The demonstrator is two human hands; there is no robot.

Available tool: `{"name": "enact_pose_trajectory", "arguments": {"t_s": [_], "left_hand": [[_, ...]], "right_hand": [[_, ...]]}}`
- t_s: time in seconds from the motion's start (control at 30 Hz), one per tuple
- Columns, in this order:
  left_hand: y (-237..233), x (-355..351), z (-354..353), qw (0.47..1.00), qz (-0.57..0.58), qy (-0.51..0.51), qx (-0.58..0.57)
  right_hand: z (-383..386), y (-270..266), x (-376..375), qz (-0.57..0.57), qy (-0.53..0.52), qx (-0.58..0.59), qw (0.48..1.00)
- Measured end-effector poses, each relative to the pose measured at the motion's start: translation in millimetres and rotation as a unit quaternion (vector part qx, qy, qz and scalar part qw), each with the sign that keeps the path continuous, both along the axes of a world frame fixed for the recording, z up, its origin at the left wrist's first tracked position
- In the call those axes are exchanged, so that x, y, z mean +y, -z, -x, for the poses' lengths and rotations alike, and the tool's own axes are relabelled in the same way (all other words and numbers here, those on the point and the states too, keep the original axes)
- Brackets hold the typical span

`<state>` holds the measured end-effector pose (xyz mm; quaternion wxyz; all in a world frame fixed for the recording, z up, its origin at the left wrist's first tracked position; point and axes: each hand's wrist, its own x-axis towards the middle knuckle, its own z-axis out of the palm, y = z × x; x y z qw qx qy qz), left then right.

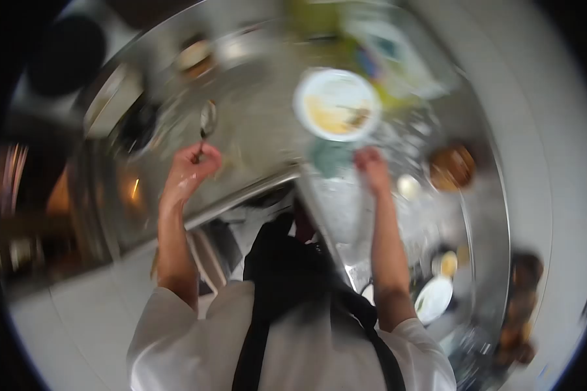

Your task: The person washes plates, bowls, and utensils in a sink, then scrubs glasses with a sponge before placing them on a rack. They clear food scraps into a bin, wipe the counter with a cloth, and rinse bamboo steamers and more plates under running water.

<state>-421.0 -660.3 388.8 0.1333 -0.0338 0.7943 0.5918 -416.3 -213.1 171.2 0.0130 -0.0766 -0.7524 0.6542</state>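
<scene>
My left hand (194,168) is closed round the handle of a metal spoon (208,119), whose bowl points away from me over the steel counter (254,111). On the right, my right hand (372,168) has its fingers curled together, just below a white plate (338,104) smeared with yellow food and a brown bit. Whether that hand holds anything is blurred. A greenish object (331,158) lies between the plate and my right hand.
A brown round bowl (451,167) and a small white object (408,187) are to the right. Lower right is another white plate (434,300). A dark pan (138,128) and a pale rectangular container (115,100) stand at the left.
</scene>
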Motion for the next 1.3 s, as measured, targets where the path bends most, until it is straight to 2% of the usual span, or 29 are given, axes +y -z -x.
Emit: {"name": "enact_pose_trajectory", "arguments": {"t_s": [0.03,0.1,0.13,0.2,0.23,0.27,0.3,0.37,0.4,0.47,0.5,0.53,0.57,0.6,0.63,0.67,0.73,0.77,0.8,0.83,0.87,0.9,0.93,0.97,1.03,1.07,1.17,1.23,1.3], "left_hand": [[-5,-46,-30,0.997,0.014,-0.075,-0.012],[-10,-131,-109,0.988,0.085,0.049,-0.117],[-11,-164,-150,0.978,0.087,-0.008,-0.191],[9,-225,-226,0.959,0.087,-0.089,-0.254],[26,-248,-262,0.946,0.091,-0.103,-0.294],[56,-265,-297,0.939,0.050,-0.168,-0.295],[92,-282,-328,0.936,0.044,-0.185,-0.295],[171,-294,-370,0.909,0.148,-0.307,-0.239],[202,-286,-373,0.909,0.139,-0.312,-0.238],[253,-274,-366,0.805,0.327,-0.438,-0.229],[287,-268,-377,0.772,0.369,-0.492,-0.163],[291,-271,-377,0.750,0.339,-0.486,-0.293],[326,-279,-398,0.738,0.396,-0.489,-0.243],[278,-258,-385,0.741,0.277,-0.580,-0.192],[270,-248,-390,0.689,0.293,-0.645,-0.153],[259,-238,-394,0.666,0.218,-0.706,-0.100],[212,-215,-382,0.623,0.210,-0.752,-0.048],[201,-209,-382,0.631,0.210,-0.745,-0.058],[189,-205,-383,0.639,0.213,-0.736,-0.069],[174,-200,-373,0.644,0.214,-0.732,-0.060],[158,-192,-360,0.664,0.225,-0.713,-0.013],[144,-185,-345,0.681,0.236,-0.692,0.032],[136,-179,-328,0.693,0.208,-0.685,0.082],[129,-170,-312,0.701,0.207,-0.678,0.082],[111,-165,-270,0.782,0.031,-0.619,0.060],[102,-159,-240,0.804,0.004,-0.592,0.052],[69,-119,-141,0.856,-0.141,-0.496,0.042],[77,-101,-83,0.874,-0.265,-0.408,0.007],[104,-80,-15,0.926,-0.214,-0.312,0.004]], "right_hand": [[37,24,7,-0.055,-0.071,0.039,0.995],[71,17,-8,0.153,-0.039,-0.087,0.984],[90,12,-15,0.249,-0.001,-0.145,0.958],[108,15,-15,0.228,0.006,-0.142,0.963],[119,21,-9,0.269,0.031,-0.170,0.948],[124,17,-5,0.264,0.005,-0.179,0.948],[125,11,1,0.276,-0.043,-0.207,0.938],[123,-7,4,0.280,-0.090,-0.227,0.928],[122,-20,-1,0.249,-0.064,-0.222,0.941],[110,-49,-40,0.203,-0.028,-0.187,0.961],[101,-64,-66,0.202,-0.018,-0.176,0.963],[101,-80,-89,0.189,-0.039,-0.161,0.968],[106,-99,-121,0.178,-0.060,-0.141,0.972],[108,-124,-160,0.181,-0.082,-0.161,0.967],[121,-129,-188,0.218,-0.122,-0.160,0.955],[133,-139,-227,0.213,-0.141,-0.138,0.957],[166,-150,-309,0.183,-0.188,-0.097,0.960],[181,-160,-348,0.095,-0.191,-0.079,0.974],[198,-165,-384,-0.018,-0.218,-0.005,0.976],[209,-165,-422,-0.049,-0.194,0.025,0.979],[218,-177,-457,-0.079,-0.242,0.043,0.966],[241,-168,-495,-0.182,-0.256,0.039,0.949],[257,-157,-535,-0.355,-0.245,0.105,0.896],[245,-178,-552,-0.349,-0.193,0.141,0.906],[253,-208,-565,-0.369,-0.192,0.136,0.899],[251,-217,-554,-0.366,-0.176,0.130,0.904],[224,-226,-486,-0.334,-0.085,0.147,0.927],[190,-219,-410,-0.280,-0.067,0.128,0.949],[138,-202,-326,-0.247,-0.002,0.102,0.964]]}}
